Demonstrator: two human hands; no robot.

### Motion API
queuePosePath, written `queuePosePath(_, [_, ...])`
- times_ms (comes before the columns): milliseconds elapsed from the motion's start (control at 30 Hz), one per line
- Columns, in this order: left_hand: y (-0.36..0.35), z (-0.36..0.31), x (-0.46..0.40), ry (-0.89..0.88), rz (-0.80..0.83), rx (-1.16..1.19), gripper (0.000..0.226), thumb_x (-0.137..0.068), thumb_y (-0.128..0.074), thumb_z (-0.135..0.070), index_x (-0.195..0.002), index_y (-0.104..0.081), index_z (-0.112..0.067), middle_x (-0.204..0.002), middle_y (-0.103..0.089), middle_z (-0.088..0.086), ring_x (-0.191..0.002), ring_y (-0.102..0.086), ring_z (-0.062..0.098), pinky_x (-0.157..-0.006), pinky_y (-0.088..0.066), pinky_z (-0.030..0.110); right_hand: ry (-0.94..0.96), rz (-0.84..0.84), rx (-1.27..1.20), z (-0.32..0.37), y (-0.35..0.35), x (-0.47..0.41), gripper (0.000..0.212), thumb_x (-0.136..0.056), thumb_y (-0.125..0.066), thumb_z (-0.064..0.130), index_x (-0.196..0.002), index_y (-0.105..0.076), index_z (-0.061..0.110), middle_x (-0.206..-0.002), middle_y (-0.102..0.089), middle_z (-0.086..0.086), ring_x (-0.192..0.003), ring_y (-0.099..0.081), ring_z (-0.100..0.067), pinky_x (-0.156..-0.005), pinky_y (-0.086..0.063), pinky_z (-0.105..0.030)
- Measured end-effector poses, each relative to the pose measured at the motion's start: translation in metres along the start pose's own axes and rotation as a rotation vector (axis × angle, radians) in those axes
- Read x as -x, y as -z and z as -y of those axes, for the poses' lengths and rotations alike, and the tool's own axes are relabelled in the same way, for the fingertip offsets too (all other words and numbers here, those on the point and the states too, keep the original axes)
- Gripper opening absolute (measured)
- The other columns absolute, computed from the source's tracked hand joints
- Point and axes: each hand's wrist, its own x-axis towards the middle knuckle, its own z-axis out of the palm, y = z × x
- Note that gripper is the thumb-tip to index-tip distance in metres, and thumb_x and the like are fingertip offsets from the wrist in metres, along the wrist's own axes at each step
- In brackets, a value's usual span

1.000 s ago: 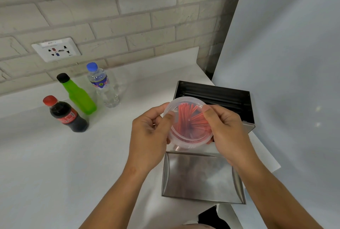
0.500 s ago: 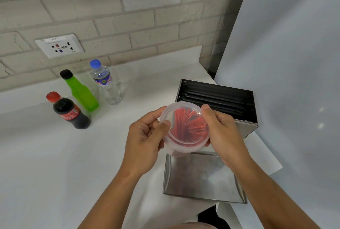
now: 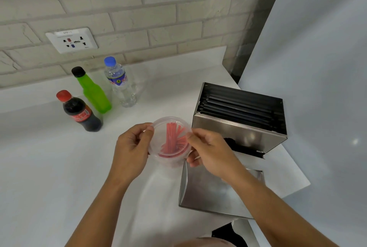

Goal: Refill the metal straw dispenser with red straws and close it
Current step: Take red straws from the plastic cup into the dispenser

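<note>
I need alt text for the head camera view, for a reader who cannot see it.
Two bare hands, left hand and right hand, hold a round clear plastic container of red straws above a white counter. To its right stands an open metal straw dispenser, its flat metal lid lying in front.

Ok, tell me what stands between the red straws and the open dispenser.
The clear lid of the round tub covers the red straws; both hands, left hand and right hand, grip its rim. The dispenser top is open, black straws inside.
</note>
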Motion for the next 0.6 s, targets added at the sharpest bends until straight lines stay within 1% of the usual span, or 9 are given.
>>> queuePosePath(67, [0.008, 0.014, -0.007, 0.016, -0.017, -0.072, 0.023, -0.107, -0.059, -0.025, -0.098, -0.078, -0.034, -0.087, -0.076, -0.01, -0.064, -0.063, 0.002, -0.054, -0.052, 0.02, -0.02, 0.026, 0.016, -0.006, -0.008, -0.011, 0.022, -0.104, -0.061, 0.031, -0.115, -0.076, 0.019, -0.08, -0.067, -0.001, -0.058, -0.067, -0.013, -0.059, -0.059, -0.031])
queuePosePath(133, [0.016, 0.027, -0.013, 0.045, -0.037, -0.128, 0.02, -0.106, -0.059, -0.031, -0.1, -0.078, -0.034, -0.085, -0.075, -0.004, -0.062, -0.063, 0.005, -0.06, -0.055, 0.027, -0.03, 0.035, 0.048, -0.013, -0.014, -0.023, 0.024, -0.104, -0.061, 0.03, -0.119, -0.075, 0.017, -0.087, -0.065, -0.002, -0.057, -0.066, -0.012, -0.057, -0.059, -0.031])
queuePosePath(200, [0.021, 0.038, -0.019, 0.065, -0.048, -0.16, 0.017, -0.105, -0.059, -0.036, -0.102, -0.076, -0.036, -0.084, -0.074, -0.007, -0.06, -0.065, 0.007, -0.066, -0.059, 0.036, -0.036, 0.047, 0.089, -0.018, -0.021, -0.034, 0.024, -0.104, -0.061, 0.029, -0.118, -0.076, 0.016, -0.091, -0.065, -0.003, -0.057, -0.065, -0.011, -0.057, -0.059, -0.031])
queuePosePath(233, [0.023, 0.042, -0.02, 0.07, -0.048, -0.175, 0.016, -0.105, -0.06, -0.037, -0.103, -0.075, -0.038, -0.083, -0.074, -0.01, -0.06, -0.066, 0.007, -0.068, -0.059, 0.038, -0.04, 0.05, 0.107, -0.02, -0.024, -0.039, 0.025, -0.104, -0.06, 0.029, -0.119, -0.075, 0.016, -0.091, -0.065, -0.004, -0.058, -0.064, -0.011, -0.058, -0.059, -0.031])
queuePosePath(267, [0.024, 0.045, -0.022, 0.073, -0.05, -0.188, 0.014, -0.104, -0.06, -0.039, -0.103, -0.074, -0.04, -0.082, -0.074, -0.012, -0.061, -0.067, 0.007, -0.069, -0.06, 0.038, -0.044, 0.05, 0.122, -0.021, -0.026, -0.044, 0.026, -0.104, -0.06, 0.03, -0.12, -0.075, 0.015, -0.092, -0.066, -0.004, -0.058, -0.064, -0.011, -0.058, -0.06, -0.03])
queuePosePath(333, [0.026, 0.049, -0.026, 0.076, -0.067, -0.207, 0.013, -0.103, -0.06, -0.041, -0.107, -0.072, -0.04, -0.081, -0.074, -0.01, -0.064, -0.069, 0.008, -0.073, -0.061, 0.039, -0.049, 0.042, 0.143, -0.023, -0.031, -0.052, 0.028, -0.104, -0.06, 0.032, -0.121, -0.074, 0.015, -0.092, -0.067, -0.004, -0.057, -0.063, -0.009, -0.057, -0.06, -0.029])
queuePosePath(467, [0.03, 0.051, -0.031, 0.086, -0.112, -0.215, 0.018, -0.103, -0.059, -0.041, -0.113, -0.072, -0.036, -0.09, -0.074, -0.01, -0.075, -0.072, 0.018, -0.078, -0.062, 0.042, -0.04, 0.049, 0.144, -0.024, -0.038, -0.062, 0.027, -0.104, -0.059, 0.033, -0.117, -0.075, 0.017, -0.085, -0.067, 0.0, -0.053, -0.062, -0.006, -0.056, -0.06, -0.029])
queuePosePath(533, [0.032, 0.052, -0.031, 0.099, -0.118, -0.221, 0.021, -0.103, -0.058, -0.041, -0.116, -0.073, -0.033, -0.093, -0.075, -0.009, -0.078, -0.073, 0.017, -0.08, -0.062, 0.042, -0.043, 0.063, 0.154, -0.024, -0.041, -0.064, 0.029, -0.103, -0.058, 0.035, -0.115, -0.076, 0.016, -0.083, -0.066, 0.0, -0.054, -0.062, -0.007, -0.056, -0.06, -0.029])
queuePosePath(600, [0.034, 0.052, -0.031, 0.092, -0.118, -0.254, 0.023, -0.103, -0.058, -0.04, -0.118, -0.073, -0.031, -0.097, -0.074, -0.011, -0.081, -0.072, 0.013, -0.082, -0.061, 0.041, -0.048, 0.073, 0.176, -0.023, -0.042, -0.064, 0.03, -0.103, -0.058, 0.039, -0.113, -0.076, 0.017, -0.084, -0.067, -0.001, -0.056, -0.063, -0.007, -0.057, -0.059, -0.029])
